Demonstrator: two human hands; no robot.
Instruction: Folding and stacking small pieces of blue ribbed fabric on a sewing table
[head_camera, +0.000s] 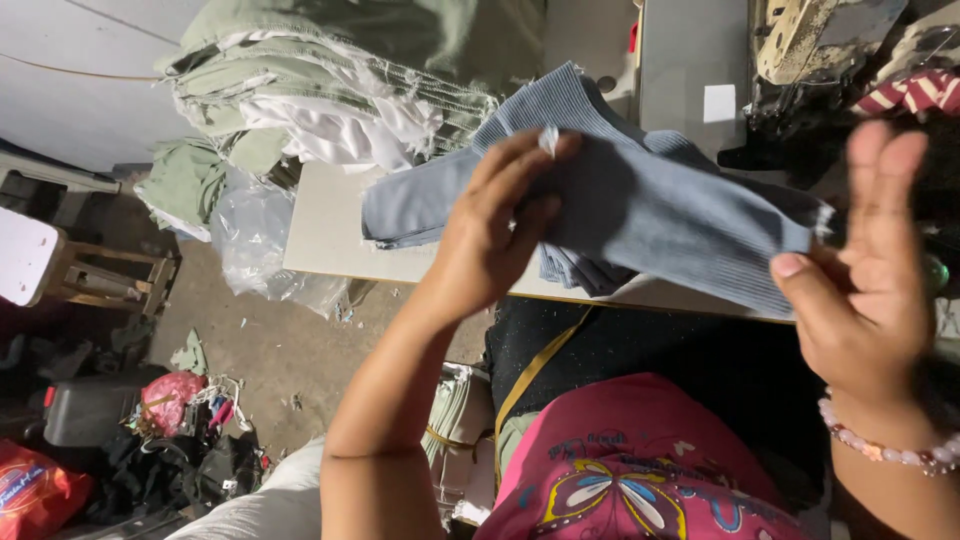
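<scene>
Nearest the camera: pink printed shirt (640, 470) and a yellow tape strap (535, 372) running across dark cloth on the lap. Left hand (495, 235) raised above the surface (330, 235), fingers (520, 170) pinched shut on the upper fold of a grey-blue ribbed garment (650, 215), a small white tag showing at the fingertips. Right hand (870, 270), blurred, beaded bracelet (885, 445) at the wrist, fingers straight and spread upward, thumb just at the garment's right end; actual grip there cannot be told. Garment stretched between the two hands, partly draped over the pale surface edge, hiding part of it. Left of it, clear plastic bag (265, 245) hanging off the surface corner. Below left on the floor: wooden stool (100, 270), red bag (170, 400), dark clutter. Further back: stack of green and white folded cloth (330, 90) on the surface, touching the garment's upper left corner. Far right: sewing machine (810, 40), striped red fabric (915, 92) beside it.
</scene>
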